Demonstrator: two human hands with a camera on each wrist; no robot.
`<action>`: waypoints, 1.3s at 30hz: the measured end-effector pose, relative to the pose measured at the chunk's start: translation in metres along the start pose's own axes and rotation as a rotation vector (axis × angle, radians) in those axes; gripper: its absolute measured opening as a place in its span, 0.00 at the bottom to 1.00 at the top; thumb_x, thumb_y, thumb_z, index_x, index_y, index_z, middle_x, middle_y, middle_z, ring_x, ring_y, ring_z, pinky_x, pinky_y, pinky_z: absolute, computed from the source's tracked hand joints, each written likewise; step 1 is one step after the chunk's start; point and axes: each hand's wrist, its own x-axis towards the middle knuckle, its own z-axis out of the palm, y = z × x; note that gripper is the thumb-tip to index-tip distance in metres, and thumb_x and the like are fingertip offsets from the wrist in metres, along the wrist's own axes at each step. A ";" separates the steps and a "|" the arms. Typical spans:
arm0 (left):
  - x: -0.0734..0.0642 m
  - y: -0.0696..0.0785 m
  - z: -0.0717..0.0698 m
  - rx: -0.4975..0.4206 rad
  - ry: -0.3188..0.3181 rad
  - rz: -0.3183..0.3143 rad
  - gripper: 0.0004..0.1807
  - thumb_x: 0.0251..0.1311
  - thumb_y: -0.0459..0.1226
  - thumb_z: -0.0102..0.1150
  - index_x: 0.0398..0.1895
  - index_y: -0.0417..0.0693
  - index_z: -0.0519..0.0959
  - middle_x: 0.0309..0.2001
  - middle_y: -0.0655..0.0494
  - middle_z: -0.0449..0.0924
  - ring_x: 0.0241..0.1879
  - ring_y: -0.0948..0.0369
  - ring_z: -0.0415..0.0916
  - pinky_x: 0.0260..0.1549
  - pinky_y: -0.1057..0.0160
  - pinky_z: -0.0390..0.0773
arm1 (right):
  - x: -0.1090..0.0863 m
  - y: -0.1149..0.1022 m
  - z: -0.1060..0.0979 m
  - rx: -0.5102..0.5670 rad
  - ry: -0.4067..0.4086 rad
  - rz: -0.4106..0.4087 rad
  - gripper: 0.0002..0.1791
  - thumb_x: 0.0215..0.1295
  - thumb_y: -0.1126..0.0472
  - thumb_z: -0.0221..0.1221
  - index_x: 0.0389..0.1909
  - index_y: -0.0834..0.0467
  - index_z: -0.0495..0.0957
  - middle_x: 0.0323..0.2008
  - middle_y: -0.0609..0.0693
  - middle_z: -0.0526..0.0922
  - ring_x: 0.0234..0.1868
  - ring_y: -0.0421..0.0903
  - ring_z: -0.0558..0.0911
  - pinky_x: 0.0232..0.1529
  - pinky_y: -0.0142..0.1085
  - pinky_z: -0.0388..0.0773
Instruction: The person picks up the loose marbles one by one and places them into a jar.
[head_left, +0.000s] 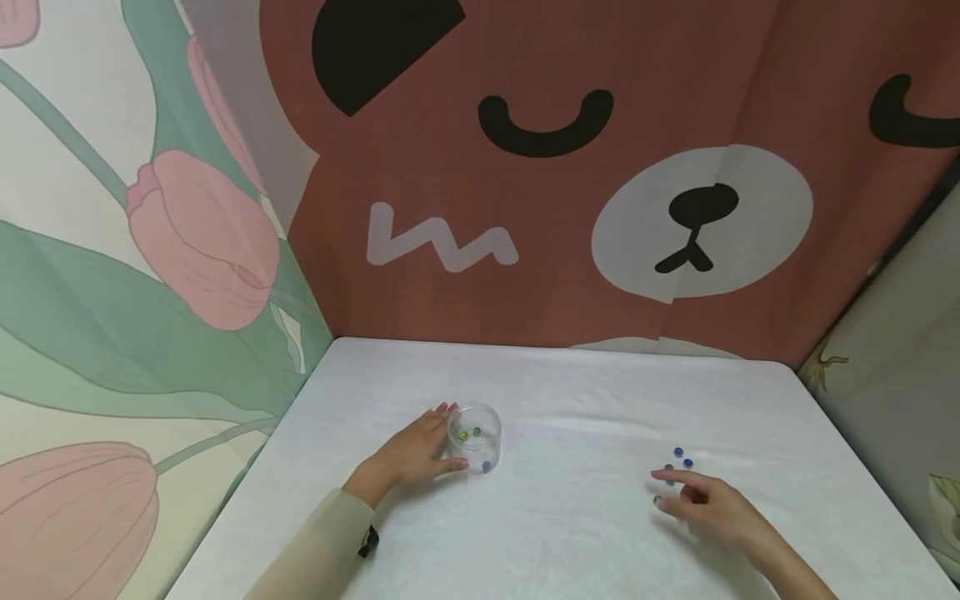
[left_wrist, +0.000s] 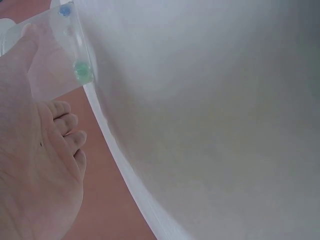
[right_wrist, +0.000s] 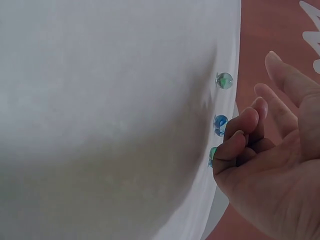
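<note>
On the left half of the table stands a clear round plastic cup (head_left: 487,446). My left hand (head_left: 411,452) holds it from the side, thumb across its near face and fingers along its far left wall. Inside the cup lie a yellow-green marble (head_left: 462,436), a green marble (head_left: 477,432) and a blue marble (head_left: 486,467). Over at the right, my right hand (head_left: 712,507) hovers low with thumb and index finger apart and the other fingers curled in. A green marble (head_left: 657,501) is by its thumb tip. Two blue marbles (head_left: 687,462) lie beyond the index finger, which partly covers another marble (head_left: 669,480).
A white cloth (head_left: 555,525) covers the table. Behind it hangs a brown curtain (head_left: 435,308) with a bear face, and a tulip-printed curtain (head_left: 75,350) borders the left side. Another patterned cloth (head_left: 885,367) hangs along the right edge.
</note>
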 end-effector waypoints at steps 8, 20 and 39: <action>0.001 0.001 -0.001 -0.007 -0.004 0.000 0.53 0.54 0.72 0.37 0.74 0.50 0.42 0.74 0.56 0.40 0.73 0.58 0.39 0.71 0.57 0.46 | 0.003 0.006 0.005 -0.055 0.005 0.027 0.31 0.52 0.41 0.64 0.58 0.45 0.75 0.27 0.48 0.70 0.27 0.42 0.68 0.23 0.32 0.63; 0.002 -0.001 -0.002 0.010 -0.010 0.006 0.53 0.54 0.72 0.36 0.74 0.49 0.43 0.74 0.56 0.41 0.73 0.57 0.39 0.71 0.57 0.46 | 0.004 0.009 0.009 -0.145 0.033 -0.018 0.26 0.52 0.45 0.65 0.53 0.46 0.79 0.22 0.46 0.70 0.23 0.40 0.67 0.22 0.30 0.63; 0.001 -0.002 0.005 -0.013 -0.003 -0.011 0.54 0.53 0.73 0.36 0.74 0.51 0.42 0.75 0.57 0.41 0.73 0.58 0.39 0.71 0.56 0.48 | 0.008 0.013 0.011 -0.256 0.070 -0.008 0.19 0.51 0.44 0.65 0.46 0.41 0.83 0.33 0.43 0.80 0.33 0.40 0.71 0.35 0.34 0.71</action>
